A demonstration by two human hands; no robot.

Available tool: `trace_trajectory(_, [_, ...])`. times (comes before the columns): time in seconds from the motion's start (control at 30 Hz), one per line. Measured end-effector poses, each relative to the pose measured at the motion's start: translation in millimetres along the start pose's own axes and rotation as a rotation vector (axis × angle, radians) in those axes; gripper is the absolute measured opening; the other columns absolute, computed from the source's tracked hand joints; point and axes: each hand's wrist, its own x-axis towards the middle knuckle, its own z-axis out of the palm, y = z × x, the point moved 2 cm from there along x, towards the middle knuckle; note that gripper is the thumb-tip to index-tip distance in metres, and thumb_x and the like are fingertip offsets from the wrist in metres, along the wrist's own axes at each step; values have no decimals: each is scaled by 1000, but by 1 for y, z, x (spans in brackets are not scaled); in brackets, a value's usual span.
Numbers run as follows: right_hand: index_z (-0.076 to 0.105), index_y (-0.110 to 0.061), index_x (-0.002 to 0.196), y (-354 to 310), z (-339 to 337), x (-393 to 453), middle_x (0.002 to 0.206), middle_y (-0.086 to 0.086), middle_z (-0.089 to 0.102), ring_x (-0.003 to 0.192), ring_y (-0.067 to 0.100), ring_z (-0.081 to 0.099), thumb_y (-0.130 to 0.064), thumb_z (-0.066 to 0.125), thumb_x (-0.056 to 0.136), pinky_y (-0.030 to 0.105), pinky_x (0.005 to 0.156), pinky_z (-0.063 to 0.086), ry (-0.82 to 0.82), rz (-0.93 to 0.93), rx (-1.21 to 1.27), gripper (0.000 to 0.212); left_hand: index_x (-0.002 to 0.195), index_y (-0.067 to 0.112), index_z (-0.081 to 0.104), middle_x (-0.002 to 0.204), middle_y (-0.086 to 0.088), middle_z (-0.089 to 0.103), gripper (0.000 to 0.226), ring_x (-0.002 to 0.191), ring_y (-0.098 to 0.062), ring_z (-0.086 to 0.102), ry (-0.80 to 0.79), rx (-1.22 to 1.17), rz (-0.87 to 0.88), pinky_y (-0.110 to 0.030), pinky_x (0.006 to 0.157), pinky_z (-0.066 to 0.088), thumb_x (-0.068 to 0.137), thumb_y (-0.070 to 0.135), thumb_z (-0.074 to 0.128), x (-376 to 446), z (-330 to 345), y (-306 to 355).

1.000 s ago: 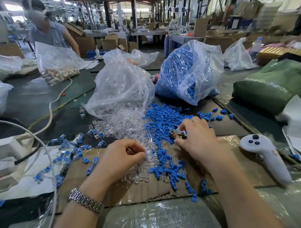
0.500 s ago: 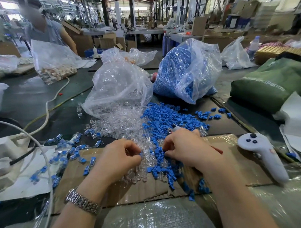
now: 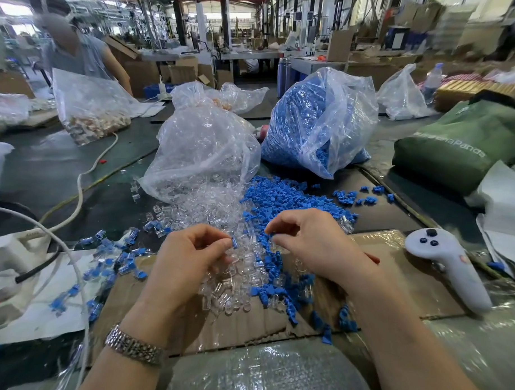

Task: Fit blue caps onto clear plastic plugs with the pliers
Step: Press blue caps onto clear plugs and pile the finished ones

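Blue caps (image 3: 282, 199) and clear plugs (image 3: 221, 202) heaped before us, our left hand (image 3: 191, 255) pinching a capped plug (image 3: 234, 242), right hand (image 3: 313, 239) curled, grip unclear.

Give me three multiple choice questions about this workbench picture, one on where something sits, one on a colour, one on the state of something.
1. Where does the white controller lie?
A. right of the hands, on the cardboard's edge
B. inside the bag of clear plugs
C. under the left wrist

2. What colour is the big soft bag at far right?
A. red
B. green
C. yellow

3. What is the left hand doing?
A. lying flat and empty
B. gripping a cable
C. pinching a small blue and clear piece in its fingers

Answers: 1 A, the controller rests beside the right hand on the cardboard. 2 B, its fabric is green with pale lettering. 3 C, thumb and forefinger close on the piece above the pile.
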Motion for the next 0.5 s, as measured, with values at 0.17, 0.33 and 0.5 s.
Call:
trace_trajectory(0.17, [76, -15, 89, -4, -1, -1, 83, 2, 77, 79, 12, 74, -13, 81, 86, 19, 73, 56, -3, 60, 481, 7, 90, 18, 77, 89, -3, 79, 9, 86, -20, 77, -52, -152, 37, -34, 79, 61, 84, 12, 77, -4, 4, 4])
trace_trajectory(0.33, [76, -13, 88, -4, -3, -2, 76, -1, 75, 69, 10, 69, -13, 81, 85, 20, 70, 58, -2, 142, 638, 6, 89, 9, 70, 85, -8, 78, 8, 78, -23, 76, 2, -150, -1, -28, 67, 61, 86, 4, 76, -4, 4, 5])
trace_trajectory(0.5, [75, -15, 87, -1, -5, -1, 72, -4, 72, 66, 8, 66, -15, 81, 86, 21, 70, 56, 36, 171, 630, 5, 80, 23, 63, 90, 8, 55, 20, 83, -14, 57, 365, 485, 72, -26, 70, 45, 86, 7, 72, 0, -7, 0])
